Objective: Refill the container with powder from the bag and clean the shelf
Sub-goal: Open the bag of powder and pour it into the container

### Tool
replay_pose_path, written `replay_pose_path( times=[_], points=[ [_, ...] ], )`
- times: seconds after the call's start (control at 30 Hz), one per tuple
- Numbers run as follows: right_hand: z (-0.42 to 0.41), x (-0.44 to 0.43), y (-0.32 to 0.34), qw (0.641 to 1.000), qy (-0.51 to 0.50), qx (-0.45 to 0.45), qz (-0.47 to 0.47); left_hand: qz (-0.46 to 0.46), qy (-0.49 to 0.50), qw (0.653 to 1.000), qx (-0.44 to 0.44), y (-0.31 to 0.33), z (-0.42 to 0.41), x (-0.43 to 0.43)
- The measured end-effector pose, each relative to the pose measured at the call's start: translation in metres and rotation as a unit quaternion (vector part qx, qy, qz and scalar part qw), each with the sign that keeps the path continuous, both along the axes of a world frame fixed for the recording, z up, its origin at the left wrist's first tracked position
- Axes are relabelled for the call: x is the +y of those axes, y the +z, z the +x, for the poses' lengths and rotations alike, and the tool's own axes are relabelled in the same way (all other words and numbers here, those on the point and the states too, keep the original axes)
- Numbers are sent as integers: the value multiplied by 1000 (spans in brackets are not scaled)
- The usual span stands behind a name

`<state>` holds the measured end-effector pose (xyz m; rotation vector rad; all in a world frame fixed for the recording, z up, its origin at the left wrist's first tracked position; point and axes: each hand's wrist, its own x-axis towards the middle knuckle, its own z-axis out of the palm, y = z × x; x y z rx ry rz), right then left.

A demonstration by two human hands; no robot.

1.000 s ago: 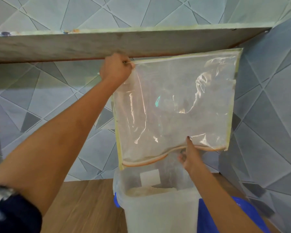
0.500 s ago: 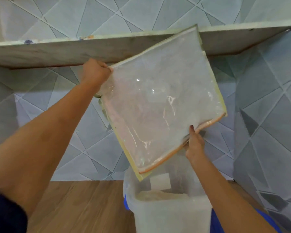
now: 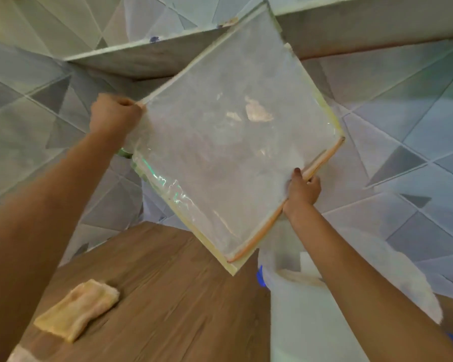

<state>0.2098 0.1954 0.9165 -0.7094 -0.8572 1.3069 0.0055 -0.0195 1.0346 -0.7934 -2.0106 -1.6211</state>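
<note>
A large clear plastic bag (image 3: pixel 225 142) with an orange zip edge hangs tilted like a diamond in front of the tiled wall. My left hand (image 3: pixel 113 116) grips its upper left corner. My right hand (image 3: pixel 302 189) pinches the orange zip edge at the lower right. The bag's film looks dusty with little powder inside. Below its lowest corner stands a translucent white container (image 3: pixel 298 317) holding pale powder (image 3: pixel 298 276), partly hidden by my right forearm.
A folded yellow cloth (image 3: pixel 77 308) lies on the wooden shelf surface (image 3: pixel 173 296) at lower left. An upper shelf board (image 3: pixel 152 58) runs across above the bag. Something blue (image 3: pixel 259 276) shows behind the container. Tiled walls close in at the back and right.
The bag has rotated further, its right side swinging up past the upper shelf. My view has shifted left, and the yellow cloth has come into sight.
</note>
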Motion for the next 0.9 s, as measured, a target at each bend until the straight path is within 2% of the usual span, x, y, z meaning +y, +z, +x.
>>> replay_pose_path(
  times=[0.1, 0.2, 0.33, 0.7, 0.83, 0.9],
  points=[
    [-40, -24, -9, 999, 50, -21, 4, 17, 30, 998, -43, -24, -32, -44],
    [-75, -43, -25, 995, 87, -46, 4, -9, 67, 995, -71, -58, -60, -76],
    [-116, -53, -61, 990, 104, -93, -11, -11, 75, 989, -124, -114, -104, -94],
    [-200, -16, -185, 960, 64, -269, -37, -110, 28, 962, -247, -281, -214, -48],
    [-217, -4, -222, 938, 50, -341, -34, -142, 10, 943, -299, -326, -253, -20],
    [-225, 4, -242, 936, 40, -346, -53, -161, 0, 930, -330, -343, -264, -9]
  ],
)
